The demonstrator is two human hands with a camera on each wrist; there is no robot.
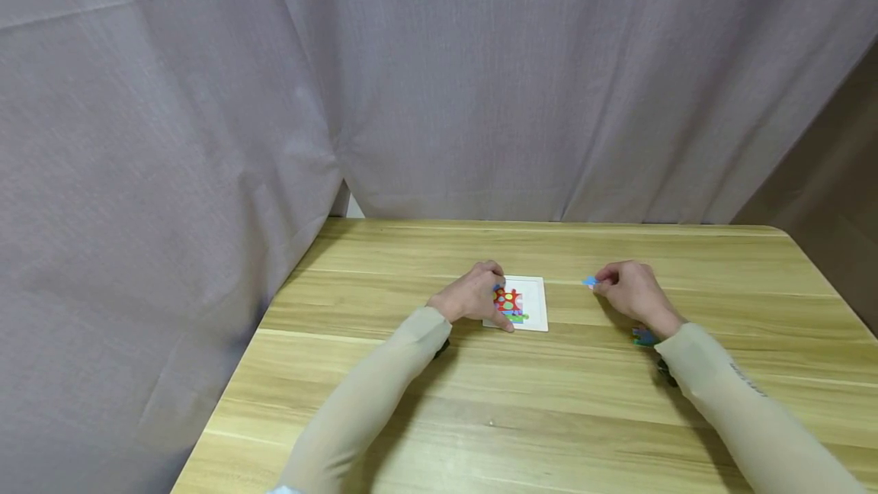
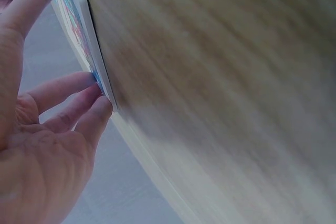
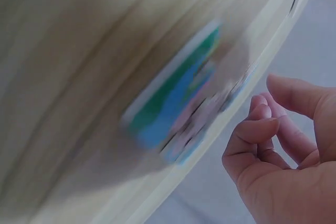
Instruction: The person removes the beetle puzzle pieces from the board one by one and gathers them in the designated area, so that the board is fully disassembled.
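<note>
A white square puzzle tray (image 1: 536, 303) lies on the table, with joined pieces (image 1: 508, 302) in red with yellow dots, blue and green in its left part. My left hand (image 1: 472, 294) holds the tray at its left side, thumb by the near edge and fingers by the far left corner; in the left wrist view, fingertips (image 2: 100, 88) touch the tray's rim. To the right of the tray, my right hand (image 1: 632, 292) pinches a small light-blue puzzle piece (image 1: 589, 280) just above the table. That piece does not show clearly in the right wrist view.
More puzzle pieces (image 1: 643, 337), blue and green, lie by my right wrist, partly hidden by it. The right wrist view shows these loose pieces (image 3: 168, 103) blurred. A grey curtain (image 1: 466, 97) hangs behind the wooden table (image 1: 521, 395).
</note>
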